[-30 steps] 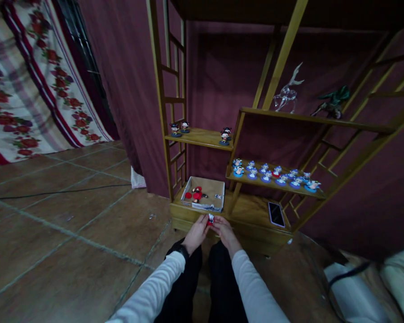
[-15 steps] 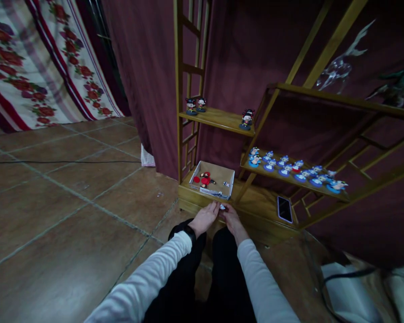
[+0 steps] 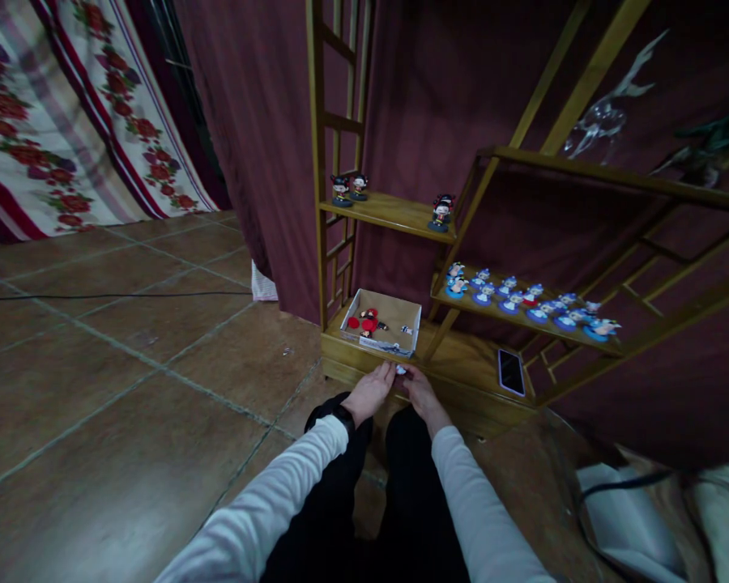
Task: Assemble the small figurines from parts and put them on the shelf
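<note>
My left hand [image 3: 370, 390] and my right hand [image 3: 421, 390] meet in front of my knees, fingers pinched together on a small figurine [image 3: 400, 371] of which only a pale bit shows. Just beyond them an open cardboard box [image 3: 394, 308] sits on the bottom board of a wooden shelf [image 3: 462, 356]; it holds red pieces [image 3: 368, 321] and a small figure. Several blue-based figurines [image 3: 522, 298] line the middle shelf. Three dark figurines [image 3: 346, 189] stand on the upper left shelf.
A phone [image 3: 510, 372] lies on the bottom board to the right of the box. A glass deer [image 3: 607, 113] and a dark green ornament stand on the top shelf. A cable [image 3: 97, 296] crosses the tiled floor at left. Bags lie at lower right.
The view has tilted down and shifted left. My hands stay together on the figurine, whose red part showed a second ago and is now hidden by my fingers.
</note>
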Tool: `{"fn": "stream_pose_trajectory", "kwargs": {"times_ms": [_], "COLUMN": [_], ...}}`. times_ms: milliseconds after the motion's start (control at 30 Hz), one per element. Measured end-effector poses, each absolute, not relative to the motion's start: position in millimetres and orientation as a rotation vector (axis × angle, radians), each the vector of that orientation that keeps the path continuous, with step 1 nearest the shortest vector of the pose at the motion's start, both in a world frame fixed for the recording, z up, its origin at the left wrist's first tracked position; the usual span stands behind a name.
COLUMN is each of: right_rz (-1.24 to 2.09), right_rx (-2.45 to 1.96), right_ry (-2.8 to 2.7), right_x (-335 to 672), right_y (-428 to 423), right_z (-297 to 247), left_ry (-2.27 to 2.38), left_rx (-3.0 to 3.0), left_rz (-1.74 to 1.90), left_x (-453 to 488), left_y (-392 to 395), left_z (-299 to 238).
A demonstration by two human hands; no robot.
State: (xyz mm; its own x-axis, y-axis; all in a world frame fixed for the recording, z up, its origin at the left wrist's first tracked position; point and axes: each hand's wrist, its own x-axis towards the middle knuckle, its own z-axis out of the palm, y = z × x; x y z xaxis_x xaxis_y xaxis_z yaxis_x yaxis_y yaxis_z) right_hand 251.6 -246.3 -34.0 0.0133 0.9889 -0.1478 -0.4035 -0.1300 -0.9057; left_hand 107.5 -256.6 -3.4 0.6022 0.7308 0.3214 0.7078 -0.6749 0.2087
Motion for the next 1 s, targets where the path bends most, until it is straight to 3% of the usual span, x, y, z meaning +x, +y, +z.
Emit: {"fn": "stream_pose_trajectory", "kwargs": {"times_ms": [467,1000], "right_rz": [1.467,1.446], "right_rx": [-0.969,-0.996], "right_ry": [-0.748,-0.743], "right_x": [250.8,248.4], "right_y": [-246.8,-246.4], "right_z": [-30.5,-27.5], "left_ry": [0.958,0.990], "left_rx": [1.246,1.163], "left_rz": [1.105,1.107], "left_x": [110.9,112.3], "left_y": [-215.3,-215.4], "left_z": [-31.4,-24.7]}}
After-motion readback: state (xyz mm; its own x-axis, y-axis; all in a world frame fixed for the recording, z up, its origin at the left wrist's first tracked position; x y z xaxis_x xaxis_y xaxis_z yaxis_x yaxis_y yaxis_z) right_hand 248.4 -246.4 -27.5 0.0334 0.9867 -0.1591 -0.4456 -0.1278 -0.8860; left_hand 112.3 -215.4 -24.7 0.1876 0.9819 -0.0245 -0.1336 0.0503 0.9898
